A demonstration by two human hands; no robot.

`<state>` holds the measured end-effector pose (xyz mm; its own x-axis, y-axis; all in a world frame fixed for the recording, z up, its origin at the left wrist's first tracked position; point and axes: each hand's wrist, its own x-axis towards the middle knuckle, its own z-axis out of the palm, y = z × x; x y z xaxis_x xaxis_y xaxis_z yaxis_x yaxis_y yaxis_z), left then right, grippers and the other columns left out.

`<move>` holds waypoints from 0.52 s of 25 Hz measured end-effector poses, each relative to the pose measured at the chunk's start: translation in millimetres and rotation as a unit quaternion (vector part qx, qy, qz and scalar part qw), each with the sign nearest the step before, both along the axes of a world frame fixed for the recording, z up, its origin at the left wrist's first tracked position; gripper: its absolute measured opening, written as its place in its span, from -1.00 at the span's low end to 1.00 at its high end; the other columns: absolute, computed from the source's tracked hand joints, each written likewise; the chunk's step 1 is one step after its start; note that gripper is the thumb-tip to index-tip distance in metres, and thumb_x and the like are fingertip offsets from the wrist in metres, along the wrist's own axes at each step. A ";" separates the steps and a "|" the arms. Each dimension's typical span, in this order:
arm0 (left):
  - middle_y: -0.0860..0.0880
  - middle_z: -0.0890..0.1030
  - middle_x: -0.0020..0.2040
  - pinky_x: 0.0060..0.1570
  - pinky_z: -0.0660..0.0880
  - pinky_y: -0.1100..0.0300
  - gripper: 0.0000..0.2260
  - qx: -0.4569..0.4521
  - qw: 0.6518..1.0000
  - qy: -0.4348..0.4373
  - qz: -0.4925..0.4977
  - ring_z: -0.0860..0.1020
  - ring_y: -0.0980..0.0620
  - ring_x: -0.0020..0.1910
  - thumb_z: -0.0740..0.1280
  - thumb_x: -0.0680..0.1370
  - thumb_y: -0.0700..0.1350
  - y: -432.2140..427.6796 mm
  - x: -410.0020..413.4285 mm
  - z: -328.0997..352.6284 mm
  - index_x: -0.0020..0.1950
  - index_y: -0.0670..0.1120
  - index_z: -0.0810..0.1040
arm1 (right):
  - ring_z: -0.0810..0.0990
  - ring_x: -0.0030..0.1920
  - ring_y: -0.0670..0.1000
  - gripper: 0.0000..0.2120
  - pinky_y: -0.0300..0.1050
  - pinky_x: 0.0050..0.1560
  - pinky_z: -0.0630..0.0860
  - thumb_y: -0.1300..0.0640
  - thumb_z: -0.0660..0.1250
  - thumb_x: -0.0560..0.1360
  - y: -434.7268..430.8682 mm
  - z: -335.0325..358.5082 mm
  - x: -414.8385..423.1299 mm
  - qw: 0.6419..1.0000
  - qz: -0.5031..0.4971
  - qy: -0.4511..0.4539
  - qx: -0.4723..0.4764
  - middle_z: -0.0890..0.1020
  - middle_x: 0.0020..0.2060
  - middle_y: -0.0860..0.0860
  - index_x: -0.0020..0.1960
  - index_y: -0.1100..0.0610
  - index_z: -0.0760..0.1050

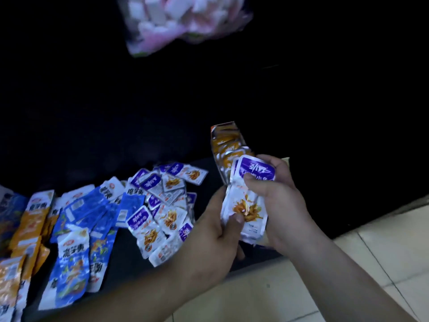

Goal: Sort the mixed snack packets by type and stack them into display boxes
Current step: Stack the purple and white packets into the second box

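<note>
Surface: dim light over a dark surface (111,117) that fills most of the view; whether it is cloth or a tabletop cannot be told. A pale tiled floor (376,247) shows at the near right.
Held stack: a small stack of purple-and-white packets (251,206) is held between both hands, near and right of centre. Its front packet has a purple band at the top and an orange food picture below.
Left hand: the left hand (213,228) comes in from the near left and grips the stack's left edge. Its thumb presses on the lower front of the top packet, and its fingers are hidden behind.
Right hand: the right hand (278,201) grasps the stack's right side, with the thumb laid across the front just under the purple band and the fingers curled round the back.
Display box: a narrow display box (213,135) lies just beyond the held stack, its length running away toward the far side. Orange packets (222,144) stand in a row inside it. The stack overlaps its near end in the view; whether they touch cannot be told.
Loose pile: a loose pile (162,205) of the same purple-and-white kind lies jumbled on the surface left of the hands, the packets overlapping one another.
Blue group: blue packets (92,212) lie further left, some short and some long, mixed and overlapping.
Left edge: orange-and-white packets (30,219) lie overlapped at the near left border.
Far side: a blurred pink-and-white bag (181,24) sits at the far edge, its contents unclear.
</note>
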<state>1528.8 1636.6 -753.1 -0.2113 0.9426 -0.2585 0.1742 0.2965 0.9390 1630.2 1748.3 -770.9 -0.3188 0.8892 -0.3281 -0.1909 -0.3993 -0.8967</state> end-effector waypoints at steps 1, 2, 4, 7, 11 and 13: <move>0.13 0.63 -0.35 -0.44 0.43 0.32 -0.59 -0.004 1.000 0.002 -0.002 0.52 0.19 -0.46 0.16 0.73 -0.05 8.2 9.2 2.1 0.50 0.35 0.22 | 0.76 -0.08 0.14 -0.59 0.07 -0.20 0.69 0.30 0.39 0.55 2.9 2.0 9.1 1.000 -0.003 0.023 -0.019 0.73 0.02 0.03 0.22 -0.16 0.54; 0.14 0.64 -0.33 -0.44 0.43 0.34 -0.59 -0.010 1.000 -0.003 0.001 0.53 0.20 -0.44 0.16 0.73 -0.10 17.5 20.7 3.5 0.49 0.31 0.25 | 0.76 -0.09 0.13 -0.57 0.07 -0.20 0.68 0.32 0.37 0.55 5.7 1.5 19.6 0.999 -0.009 0.034 -0.030 0.72 0.04 0.04 0.25 -0.16 0.53; 0.11 0.67 -0.19 -0.44 0.45 0.38 -0.61 -0.020 0.999 -0.042 0.015 0.59 0.23 -0.39 0.15 0.73 -0.20 34.1 44.6 4.9 0.44 0.23 0.32 | 0.75 -0.04 0.12 -0.49 0.08 -0.11 0.69 0.34 0.36 0.54 10.8 -1.2 35.7 0.999 -0.028 0.030 -0.028 0.70 0.09 0.00 0.28 -0.21 0.50; 0.02 0.67 -0.05 -0.44 0.44 0.36 -0.65 -0.056 0.997 -0.055 -0.011 0.60 0.24 -0.39 0.14 0.73 -0.21 55.3 73.1 2.4 0.39 0.21 0.35 | 0.73 0.02 0.14 -0.46 0.07 -0.07 0.68 0.34 0.37 0.52 24.5 -6.2 65.0 0.998 -0.052 0.013 -0.028 0.68 0.10 -0.02 0.26 -0.26 0.49; -0.18 0.72 -0.19 -0.38 0.39 0.10 -0.84 -0.111 0.993 -0.030 -0.039 0.61 -0.04 -0.35 0.25 0.69 -0.18 64.0 68.1 -17.4 0.22 0.03 0.46 | 0.75 -0.04 0.07 -0.50 0.01 -0.10 0.66 0.31 0.48 0.46 33.8 -20.2 100.3 0.998 0.005 -0.056 -0.031 0.71 0.05 -0.02 0.26 -0.13 0.49; -0.14 0.70 -0.26 -0.45 0.38 0.15 -0.87 -0.119 0.992 -0.019 -0.031 0.59 0.00 -0.39 0.30 0.67 -0.17 62.2 61.2 -26.5 0.19 0.00 0.47 | 0.76 -0.05 0.05 -0.47 0.04 -0.06 0.69 0.30 0.56 0.40 39.3 -24.2 110.3 0.991 0.054 -0.119 0.004 0.73 0.02 -0.03 0.22 -0.12 0.51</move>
